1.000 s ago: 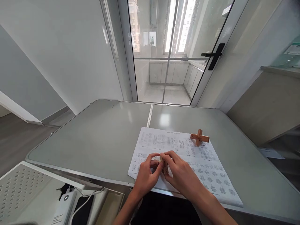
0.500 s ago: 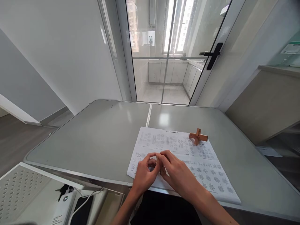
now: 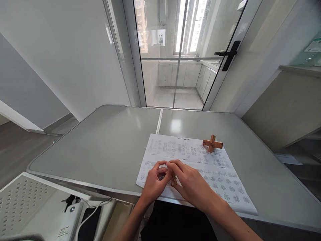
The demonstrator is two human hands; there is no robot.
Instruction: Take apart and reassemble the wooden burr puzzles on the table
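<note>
My left hand (image 3: 155,180) and my right hand (image 3: 188,179) meet over the lower left part of a printed sheet (image 3: 160,145) of small line diagrams. Between my fingers is a small brown wooden puzzle piece (image 3: 173,181), mostly covered by them. Both hands are closed around it, fingertips touching. A cross of interlocked wooden puzzle pieces (image 3: 212,144) rests on the sheet's upper right corner, apart from my hands.
The sheet lies on a grey table (image 3: 100,150) with a metal edge. Below its left front, a white perforated tray (image 3: 27,201) holds a white power bank (image 3: 70,221), a black phone (image 3: 89,222), keys (image 3: 71,201) and a cable. A glass door (image 3: 175,83) stands beyond.
The camera view has shifted slightly. My hands stay together around the wooden piece, with only slight finger movement. The wooden cross lies as before.
</note>
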